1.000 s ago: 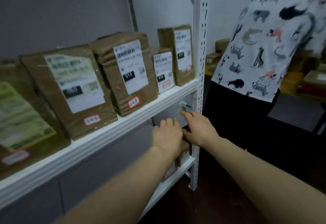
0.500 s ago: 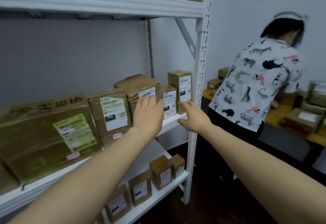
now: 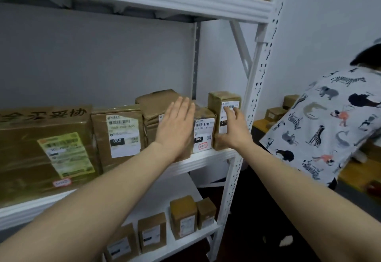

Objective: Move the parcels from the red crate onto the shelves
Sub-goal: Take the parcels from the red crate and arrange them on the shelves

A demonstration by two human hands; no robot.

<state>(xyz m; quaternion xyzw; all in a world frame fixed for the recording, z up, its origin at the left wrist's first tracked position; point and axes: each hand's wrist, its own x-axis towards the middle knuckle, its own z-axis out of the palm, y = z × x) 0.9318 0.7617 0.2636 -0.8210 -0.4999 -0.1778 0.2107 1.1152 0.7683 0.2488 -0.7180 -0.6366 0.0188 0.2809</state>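
Observation:
Brown taped parcels with white labels stand in a row on the middle shelf [image 3: 208, 159] of a white metal rack. My left hand [image 3: 175, 129] lies flat with straight fingers against the front of a stacked brown parcel [image 3: 156, 105]. My right hand [image 3: 233, 131] is spread against the tall end parcel [image 3: 222, 101], thumb low by its bottom corner, fingers over its label. Between my hands stands a small parcel labelled 010 [image 3: 203, 129]. The red crate is not in view.
Left along the shelf stand a 060 parcel [image 3: 117, 129] and a big box with a green label [image 3: 43, 148]. Several small parcels [image 3: 183, 216] stand on the lower shelf. The rack's upright post [image 3: 255, 88] is just right of my hand. A person in an animal-print shirt [image 3: 323, 125] bends over at the right.
Both hands have risen from below the shelf edge to the parcels on the middle shelf. The view has tilted upward, and the right hand has reached further onto the end parcel.

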